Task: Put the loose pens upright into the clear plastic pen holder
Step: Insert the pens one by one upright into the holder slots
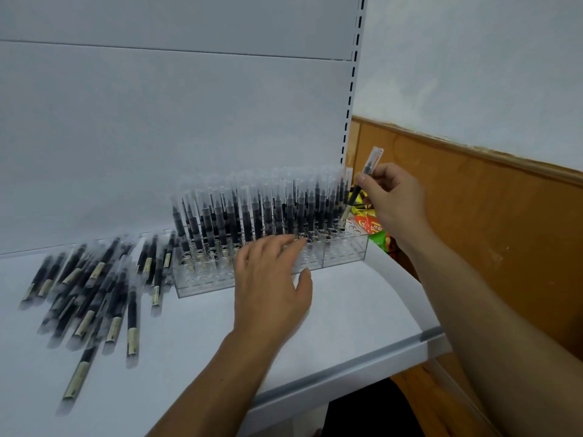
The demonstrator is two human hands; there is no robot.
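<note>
A clear plastic pen holder stands on the white shelf, packed with several upright black pens with clear caps. My right hand pinches one black pen near its cap, tilted, its lower end over the holder's right end. My left hand lies flat against the holder's front, fingers straight on its top edge. Several loose pens lie in a heap on the shelf to the left.
The shelf's white back panel rises right behind the holder. Colourful snack packets sit beyond the shelf's right end, by a wooden wall panel. The shelf's front edge runs below my left forearm.
</note>
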